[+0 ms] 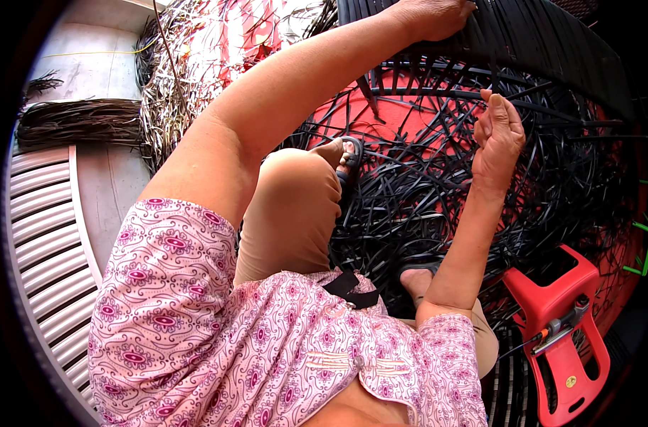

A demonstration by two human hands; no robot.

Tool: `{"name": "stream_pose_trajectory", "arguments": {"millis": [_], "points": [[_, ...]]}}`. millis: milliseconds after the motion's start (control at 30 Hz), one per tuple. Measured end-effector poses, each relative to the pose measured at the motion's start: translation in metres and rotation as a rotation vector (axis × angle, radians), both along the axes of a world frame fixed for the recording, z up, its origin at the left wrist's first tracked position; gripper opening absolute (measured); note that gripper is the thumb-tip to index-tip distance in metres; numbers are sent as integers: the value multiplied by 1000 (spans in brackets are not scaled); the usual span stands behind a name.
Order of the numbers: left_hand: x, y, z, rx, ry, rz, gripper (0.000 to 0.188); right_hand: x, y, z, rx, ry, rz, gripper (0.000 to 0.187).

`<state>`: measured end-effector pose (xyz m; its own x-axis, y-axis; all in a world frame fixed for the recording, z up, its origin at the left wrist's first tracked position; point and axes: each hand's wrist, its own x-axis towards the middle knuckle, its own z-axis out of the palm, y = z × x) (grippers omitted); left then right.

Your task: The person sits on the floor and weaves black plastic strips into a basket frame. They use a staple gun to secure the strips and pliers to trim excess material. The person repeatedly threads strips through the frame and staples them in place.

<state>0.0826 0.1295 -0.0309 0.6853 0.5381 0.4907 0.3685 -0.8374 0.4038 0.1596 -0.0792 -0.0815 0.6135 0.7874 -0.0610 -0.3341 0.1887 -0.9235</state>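
Note:
A curved black woven panel (pixel 551 53) of flat strips rises at the far right, loose strip ends hanging from its lower edge. Across its upper part reaches my left hand (pixel 438 18), fingers closed against the weave; what they pinch is hidden. Below the panel's edge, my right hand (pixel 499 132) is raised with the thumb pressed on the curled fingers. A thin black strip (pixel 496 75) runs down from the panel to these fingertips. Under both arms lies a tangle of loose black strips (pixel 416 192).
My knee and sandalled foot (pixel 349 158) stand beside the tangle on a red floor (pixel 370 112). To the right is a red plastic stool (pixel 544 292) with a tool (pixel 555 331) on it. A white slatted piece (pixel 50 235) and bundled dark strips (pixel 82 122) lie left.

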Motion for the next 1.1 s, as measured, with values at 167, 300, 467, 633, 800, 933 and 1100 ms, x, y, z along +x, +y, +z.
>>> {"name": "stream_pose_trajectory", "arguments": {"millis": [167, 300, 467, 633, 800, 933, 1100], "points": [[4, 0, 0, -11, 20, 10, 48, 12, 7, -30, 25, 63, 36, 27], [12, 7, 0, -5, -23, -32, 49, 33, -5, -100, -47, 101, 67, 30], [-3, 23, 4, 28, 15, 4, 47, 29, -2, -173, -132, 131, 70, 32], [0, 25, 3, -20, 59, -35, 47, 34, 43, -207, -145, 244, 45, 47], [0, 68, 1, 118, 107, -105, 45, 36, 73, -219, -19, 341, 180, 42], [5, 79, 1, -63, 71, -53, 49, 49, 95, -233, 50, 419, 233, 23], [-20, 80, 45, -183, 147, -188, 71, 53, 124, -215, -32, 200, 205, 14]]}}
